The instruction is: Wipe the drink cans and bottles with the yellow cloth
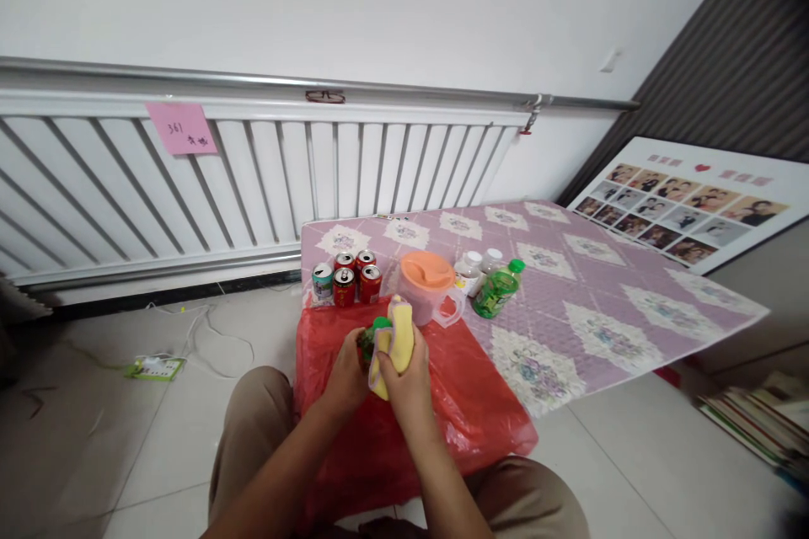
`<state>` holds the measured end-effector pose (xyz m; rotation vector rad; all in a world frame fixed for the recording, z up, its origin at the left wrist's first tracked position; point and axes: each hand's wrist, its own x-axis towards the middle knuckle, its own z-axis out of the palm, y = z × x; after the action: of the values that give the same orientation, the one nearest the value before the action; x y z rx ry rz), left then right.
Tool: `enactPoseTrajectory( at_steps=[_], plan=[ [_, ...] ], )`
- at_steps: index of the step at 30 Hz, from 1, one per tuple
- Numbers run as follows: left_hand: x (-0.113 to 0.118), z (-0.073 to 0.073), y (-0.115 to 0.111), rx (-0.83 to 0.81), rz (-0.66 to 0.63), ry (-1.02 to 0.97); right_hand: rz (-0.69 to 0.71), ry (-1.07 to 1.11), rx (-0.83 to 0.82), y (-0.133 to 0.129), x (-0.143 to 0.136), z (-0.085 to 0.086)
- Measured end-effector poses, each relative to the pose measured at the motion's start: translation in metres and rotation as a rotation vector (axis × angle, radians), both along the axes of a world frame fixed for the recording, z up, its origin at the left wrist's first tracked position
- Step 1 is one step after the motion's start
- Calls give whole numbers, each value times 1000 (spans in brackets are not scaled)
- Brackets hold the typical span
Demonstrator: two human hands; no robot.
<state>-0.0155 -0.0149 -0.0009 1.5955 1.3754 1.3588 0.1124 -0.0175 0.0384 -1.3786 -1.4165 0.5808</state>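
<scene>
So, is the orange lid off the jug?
No, the orange lid sits on top of the jug, which stands on the table behind the hands.

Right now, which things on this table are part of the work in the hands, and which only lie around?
In hand:
- left hand holding a green plastic bottle
- right hand pressing a yellow cloth on it

Lying about:
- red and green drink cans
- clear jug with orange lid
- green bottle lying tilted
- two white-capped bottles
- red plastic sheet
</scene>
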Motion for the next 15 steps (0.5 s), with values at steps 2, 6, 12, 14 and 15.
enactPoseTrajectory(
  at_steps=[2,6,12,14,15],
  plan=[
    [-1,1,-1,-24,-1,9,20,95,-81,-1,4,-5],
    [-3,2,-2,3,-43,10,69,216,-209,-4,9,-11],
    [-4,-5,2,-2,-2,50,27,285,-232,-4,19,-4],
    [-4,-4,2,-12,1,78,-30,305,-195,-3,21,6],
    [-3,-2,2,-3,3,94,-47,311,-170,-3,21,12]
  ],
)
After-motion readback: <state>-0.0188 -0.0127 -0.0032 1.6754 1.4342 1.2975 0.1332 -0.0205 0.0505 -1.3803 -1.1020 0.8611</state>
